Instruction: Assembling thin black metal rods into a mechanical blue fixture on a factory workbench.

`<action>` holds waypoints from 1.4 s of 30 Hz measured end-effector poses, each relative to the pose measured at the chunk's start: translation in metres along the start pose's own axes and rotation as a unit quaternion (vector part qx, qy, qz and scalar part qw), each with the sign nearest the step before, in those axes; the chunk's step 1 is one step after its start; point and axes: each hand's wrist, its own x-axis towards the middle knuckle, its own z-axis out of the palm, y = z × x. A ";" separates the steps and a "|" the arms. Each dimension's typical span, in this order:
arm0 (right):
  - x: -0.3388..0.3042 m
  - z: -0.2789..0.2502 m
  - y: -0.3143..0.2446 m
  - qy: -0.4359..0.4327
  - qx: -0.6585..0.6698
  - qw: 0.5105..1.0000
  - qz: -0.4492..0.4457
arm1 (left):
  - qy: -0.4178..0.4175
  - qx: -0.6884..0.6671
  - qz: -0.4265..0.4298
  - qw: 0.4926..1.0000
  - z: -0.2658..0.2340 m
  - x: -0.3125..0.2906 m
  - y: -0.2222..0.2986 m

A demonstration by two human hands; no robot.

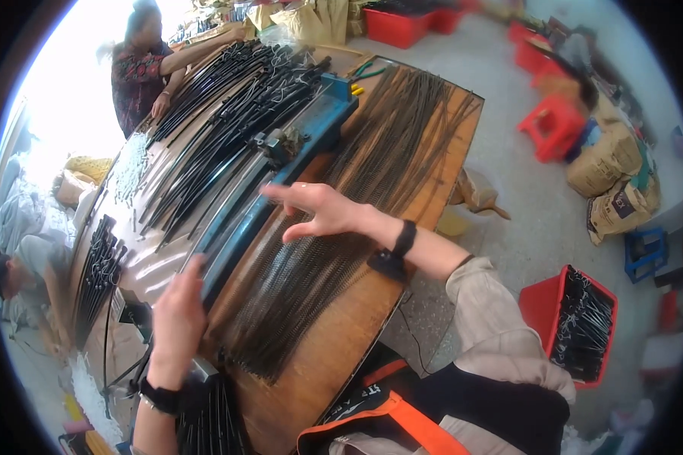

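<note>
My right hand [315, 208] hovers over the table with its fingers stretched out and the thumb apart, holding nothing that I can see. Below it lies a wide spread of long, thin, dark coiled wires [296, 265]. Just beyond its fingertips runs a long blue metal rail [239, 227], with a small metal clamp-like fixture [281, 145] on it. My left hand [178, 315] is raised beside the rail's near end. Motion smears its fingers, so whether it holds something does not show. Under my left wrist lies a bundle of black rods [212, 417].
Black cables [235, 114] with white ties cover the table's far side, near white small pieces [131, 171]. One person [140, 68] works at the far left, another [34, 265] at the left. Green-handled pliers [368, 70] lie far off. A red bin [539, 311] stands on the right.
</note>
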 end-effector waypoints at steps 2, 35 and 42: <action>-0.012 0.005 -0.007 -0.032 0.245 0.957 0.155 | 0.049 -0.014 0.006 0.999 -0.011 -0.014 -0.013; 0.009 0.109 -0.127 0.101 0.004 0.988 -0.117 | 0.062 0.146 -0.065 0.985 -0.075 -0.158 -0.011; 0.032 0.125 -0.144 0.069 0.005 0.980 -0.186 | 0.070 0.134 -0.078 0.985 -0.075 -0.155 -0.017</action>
